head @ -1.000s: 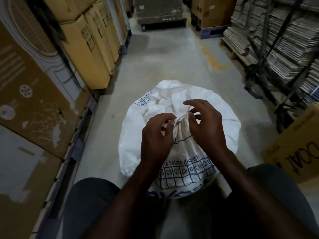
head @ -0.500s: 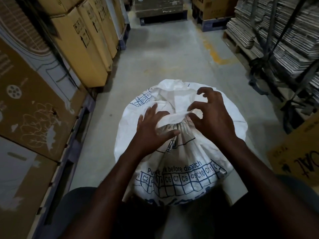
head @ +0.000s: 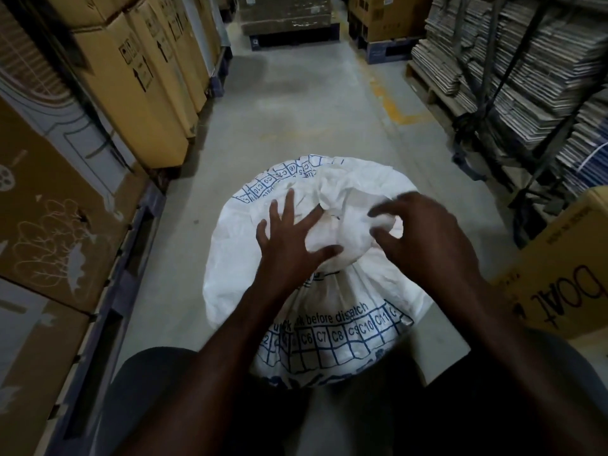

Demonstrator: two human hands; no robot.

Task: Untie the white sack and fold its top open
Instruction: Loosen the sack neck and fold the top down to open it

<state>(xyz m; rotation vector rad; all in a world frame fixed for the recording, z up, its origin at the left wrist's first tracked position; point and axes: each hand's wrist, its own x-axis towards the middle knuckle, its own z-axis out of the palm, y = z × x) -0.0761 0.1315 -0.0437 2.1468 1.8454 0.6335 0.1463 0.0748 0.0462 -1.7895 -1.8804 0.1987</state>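
Both hands sit on the white sack, which stands on the floor between the person's knees. Its bunched neck lies between them: at three o'clock from the left hand, spread flat and open, and at nine o'clock from the right hand, fingers curled loosely, gripping nothing I can make out.

Warehouse aisle, stacked cardboard boxes, pallets, concrete floor
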